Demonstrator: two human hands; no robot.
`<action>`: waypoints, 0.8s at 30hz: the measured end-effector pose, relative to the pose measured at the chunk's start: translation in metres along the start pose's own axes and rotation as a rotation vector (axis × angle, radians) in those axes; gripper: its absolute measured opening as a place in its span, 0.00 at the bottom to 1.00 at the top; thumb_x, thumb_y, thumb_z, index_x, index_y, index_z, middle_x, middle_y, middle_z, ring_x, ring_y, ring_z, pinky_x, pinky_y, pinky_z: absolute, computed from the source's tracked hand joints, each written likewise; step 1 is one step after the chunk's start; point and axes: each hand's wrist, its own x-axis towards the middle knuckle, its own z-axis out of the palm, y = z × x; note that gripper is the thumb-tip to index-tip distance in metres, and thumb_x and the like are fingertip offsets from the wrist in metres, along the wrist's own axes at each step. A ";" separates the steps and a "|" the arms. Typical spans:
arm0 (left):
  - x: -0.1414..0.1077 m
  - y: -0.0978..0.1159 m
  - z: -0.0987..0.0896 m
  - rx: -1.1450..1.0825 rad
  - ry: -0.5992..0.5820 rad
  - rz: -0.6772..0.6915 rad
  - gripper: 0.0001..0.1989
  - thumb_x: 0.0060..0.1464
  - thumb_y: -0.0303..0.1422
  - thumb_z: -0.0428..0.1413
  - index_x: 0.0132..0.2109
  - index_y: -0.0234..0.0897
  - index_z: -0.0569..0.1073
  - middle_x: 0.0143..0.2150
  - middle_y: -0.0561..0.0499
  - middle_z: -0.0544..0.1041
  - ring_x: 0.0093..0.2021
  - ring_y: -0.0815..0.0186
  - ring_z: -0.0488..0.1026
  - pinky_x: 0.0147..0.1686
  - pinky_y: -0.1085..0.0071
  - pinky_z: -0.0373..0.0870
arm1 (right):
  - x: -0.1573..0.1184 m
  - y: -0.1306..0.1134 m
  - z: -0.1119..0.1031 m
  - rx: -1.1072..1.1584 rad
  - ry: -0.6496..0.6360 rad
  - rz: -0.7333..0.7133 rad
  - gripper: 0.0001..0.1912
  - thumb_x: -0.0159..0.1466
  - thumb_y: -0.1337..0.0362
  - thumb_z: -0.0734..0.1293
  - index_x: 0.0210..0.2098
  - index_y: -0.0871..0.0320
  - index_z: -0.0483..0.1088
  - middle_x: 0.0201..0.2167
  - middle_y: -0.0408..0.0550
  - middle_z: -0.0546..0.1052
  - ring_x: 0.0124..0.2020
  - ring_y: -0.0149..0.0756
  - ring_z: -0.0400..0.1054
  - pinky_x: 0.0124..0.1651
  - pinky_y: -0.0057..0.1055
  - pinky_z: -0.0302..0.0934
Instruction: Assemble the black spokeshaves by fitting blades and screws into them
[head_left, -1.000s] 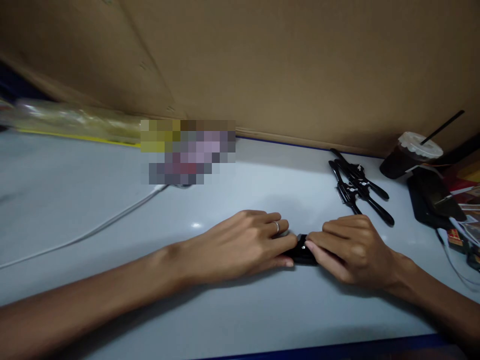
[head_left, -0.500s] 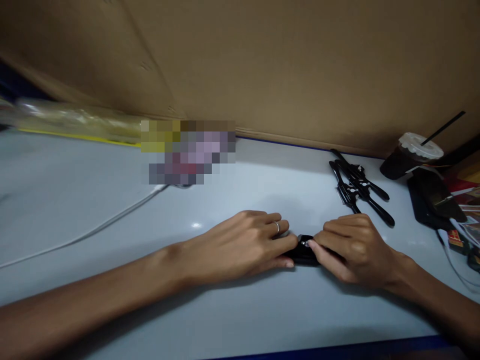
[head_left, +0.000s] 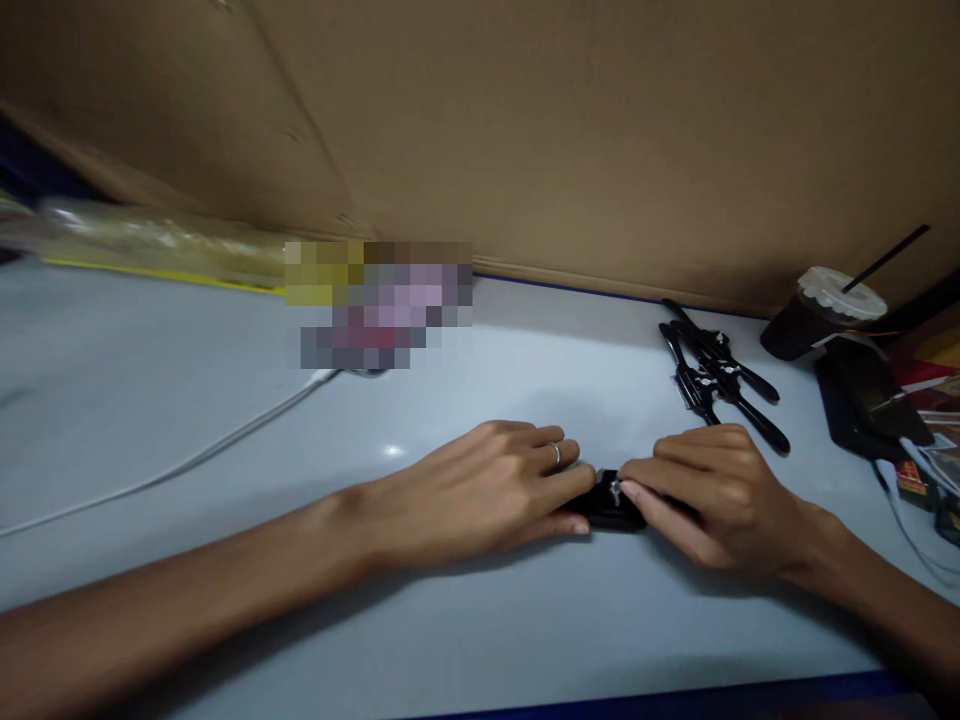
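Board: the brown board [head_left: 562, 130] stood behind the worktop [head_left: 465, 630], along its far edge.
Roll: the clear plastic roll [head_left: 165, 240] lay at the far left, against the board.
Left hand: your left hand [head_left: 487, 490] was closed on the left end of the black tool [head_left: 616, 515], its thumb along the near side.
Right hand: your right hand [head_left: 712, 500] had its grip closed, thumb and forefinger pinched at the silver fitting [head_left: 616, 488]; its other fingers were curled.
Pile: what looked like three similar tools [head_left: 761, 425] lay overlapping beyond your right hand, with silver fittings showing on them.
Cup: the lidded cup [head_left: 799, 325] stood right of the pile, a black straw slanting out of it.
Held tool: it was on the worktop between your two hands, its ends hidden by your fingers.
Fitting: it sat on the middle of the held tool, just under your right thumb tip.
Done: the held tool already had its fitting in place, and the pile lay apart from your hands.
Left: the held tool seemed unfinished, judging by your fingers at the fitting; how tight or loose the fitting was, you could not have told from this view.
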 end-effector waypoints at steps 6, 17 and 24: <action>0.001 0.001 -0.002 -0.055 -0.058 -0.068 0.18 0.73 0.44 0.44 0.50 0.35 0.70 0.35 0.51 0.76 0.31 0.65 0.71 0.31 0.67 0.65 | 0.000 0.009 -0.031 0.045 -0.466 0.226 0.09 0.64 0.64 0.70 0.45 0.55 0.74 0.37 0.46 0.78 0.36 0.37 0.71 0.38 0.32 0.58; 0.002 0.001 -0.002 -0.062 -0.011 -0.047 0.17 0.73 0.42 0.44 0.51 0.36 0.72 0.33 0.51 0.76 0.30 0.66 0.71 0.30 0.69 0.66 | -0.002 0.010 -0.021 0.194 -0.454 0.222 0.11 0.62 0.72 0.67 0.43 0.55 0.74 0.37 0.44 0.79 0.36 0.34 0.71 0.38 0.30 0.59; 0.001 0.002 -0.002 -0.049 -0.029 -0.065 0.18 0.74 0.43 0.42 0.48 0.35 0.71 0.33 0.52 0.76 0.29 0.66 0.71 0.30 0.68 0.65 | 0.001 0.009 -0.023 0.145 -0.472 0.222 0.10 0.62 0.72 0.67 0.42 0.55 0.74 0.35 0.44 0.78 0.34 0.33 0.70 0.36 0.31 0.56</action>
